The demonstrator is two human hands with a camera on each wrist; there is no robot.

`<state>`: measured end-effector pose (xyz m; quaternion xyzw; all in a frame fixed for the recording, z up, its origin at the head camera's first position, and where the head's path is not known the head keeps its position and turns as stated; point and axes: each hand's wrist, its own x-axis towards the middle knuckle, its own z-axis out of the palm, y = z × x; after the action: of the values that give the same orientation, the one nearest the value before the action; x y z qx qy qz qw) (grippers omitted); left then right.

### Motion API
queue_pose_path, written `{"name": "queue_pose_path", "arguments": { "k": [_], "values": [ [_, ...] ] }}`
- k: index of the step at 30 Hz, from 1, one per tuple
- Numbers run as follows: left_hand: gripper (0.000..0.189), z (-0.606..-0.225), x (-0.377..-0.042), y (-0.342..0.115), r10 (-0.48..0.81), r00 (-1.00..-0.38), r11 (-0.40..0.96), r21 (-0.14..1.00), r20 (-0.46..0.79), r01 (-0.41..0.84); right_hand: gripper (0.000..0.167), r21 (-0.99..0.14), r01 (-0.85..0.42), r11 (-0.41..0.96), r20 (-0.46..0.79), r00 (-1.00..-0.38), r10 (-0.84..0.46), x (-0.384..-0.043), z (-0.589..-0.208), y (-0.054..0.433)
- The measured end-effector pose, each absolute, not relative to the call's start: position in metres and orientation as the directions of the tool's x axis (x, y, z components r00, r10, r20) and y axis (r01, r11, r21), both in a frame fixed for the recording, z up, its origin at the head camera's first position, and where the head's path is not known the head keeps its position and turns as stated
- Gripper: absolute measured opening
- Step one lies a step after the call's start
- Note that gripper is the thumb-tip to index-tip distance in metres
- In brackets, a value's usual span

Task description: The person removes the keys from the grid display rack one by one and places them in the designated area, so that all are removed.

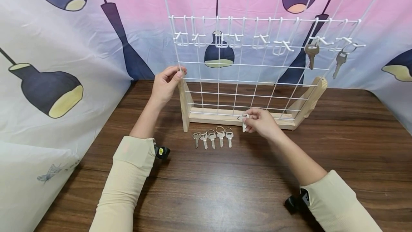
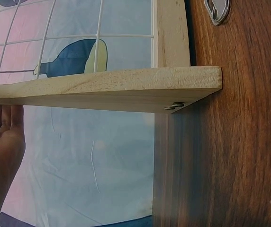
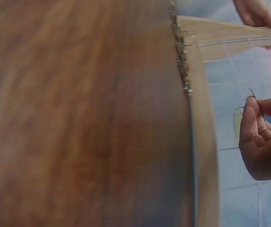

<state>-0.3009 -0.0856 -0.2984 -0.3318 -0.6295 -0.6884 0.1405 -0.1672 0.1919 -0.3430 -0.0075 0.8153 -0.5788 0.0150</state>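
Observation:
My right hand (image 1: 261,124) pinches a silver key (image 1: 244,123) with a small ring, held in front of the stand's low wooden base bar (image 1: 212,118). In the right wrist view that key (image 3: 257,101) shows edge-on between thumb and fingers. My left hand (image 1: 165,86) grips the left edge of the white wire grid rack (image 1: 238,63) at the top of its wooden side post (image 1: 184,105). Several silver keys with rings (image 1: 211,137) lie in a row on the table before the base. At the rack's right end hang a brownish key (image 1: 311,54) and a silver key (image 1: 341,60).
White double-prong hooks (image 1: 260,39) line the upper part of the grid. A second wooden post (image 1: 310,99) supports the right side. Behind the dark wood table (image 1: 225,189) hangs a cloth printed with lamps (image 1: 51,88). Each wrist wears a black camera (image 1: 162,152).

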Motion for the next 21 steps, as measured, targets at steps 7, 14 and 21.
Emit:
{"name": "queue_pose_path", "arguments": {
  "k": [7,14,21],
  "values": [
    [0.018,-0.298,-0.301,-0.086,0.223,-0.739,-0.164,0.772,0.636,0.615,0.023,-0.942,0.134,0.307,-0.157,-0.986,-0.05,-0.17,-0.358,0.191],
    [0.021,-0.298,-0.301,-0.085,0.223,-0.734,-0.16,0.767,0.641,0.621,0.02,-0.926,0.213,0.313,-0.246,-0.967,-0.07,-0.172,-0.37,0.192],
    [0.021,-0.298,-0.301,-0.086,0.223,-0.742,-0.157,0.774,0.633,0.613,0.018,-0.915,0.246,0.318,-0.288,-0.953,-0.091,-0.17,-0.377,0.19]
  ]
}}
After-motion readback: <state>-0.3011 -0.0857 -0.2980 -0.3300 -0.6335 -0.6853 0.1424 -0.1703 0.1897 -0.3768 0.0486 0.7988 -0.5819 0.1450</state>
